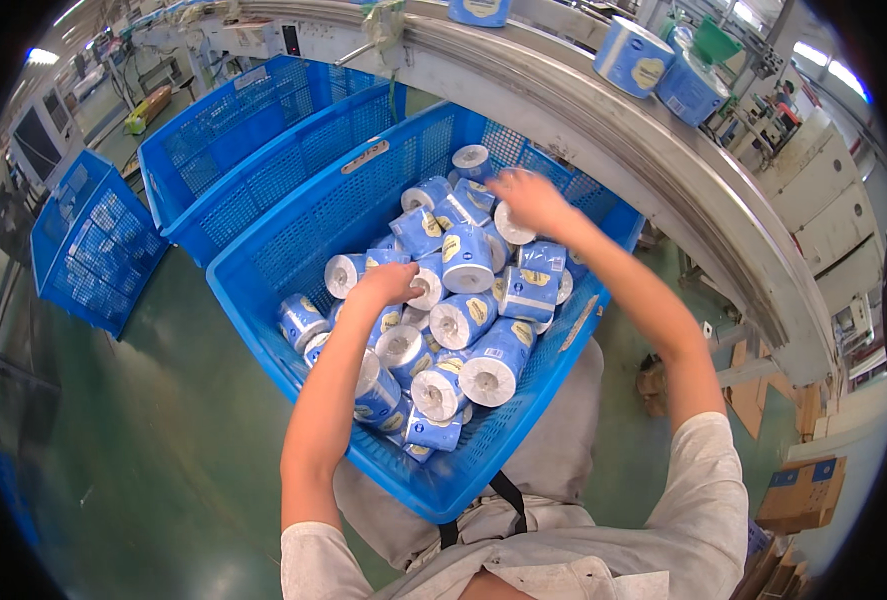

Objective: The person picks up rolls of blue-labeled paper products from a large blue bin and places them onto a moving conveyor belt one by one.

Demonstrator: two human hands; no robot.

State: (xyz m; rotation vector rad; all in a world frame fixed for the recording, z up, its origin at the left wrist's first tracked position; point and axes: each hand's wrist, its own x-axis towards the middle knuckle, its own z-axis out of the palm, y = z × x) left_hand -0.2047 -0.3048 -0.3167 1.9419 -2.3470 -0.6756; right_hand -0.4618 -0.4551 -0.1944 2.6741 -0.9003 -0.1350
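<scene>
Wrapped paper rolls [468,258], cylindrical in glossy blue film, lie heaped in a blue mesh plastic crate [293,230]. Left hand [388,283] rests on the pile, fingers curled under and hidden; grip unclear. Right hand [531,198] motion-blurred above the far rolls, fingers apparently spread.

Empty blue crates [263,150], curved conveyor [603,130], cardboard box [803,492]

Blue-wrapped paper rolls [468,258], white ends showing, lie jumbled at all angles. They heap inside the blue mesh crate [293,240], mostly right of centre.
</scene>
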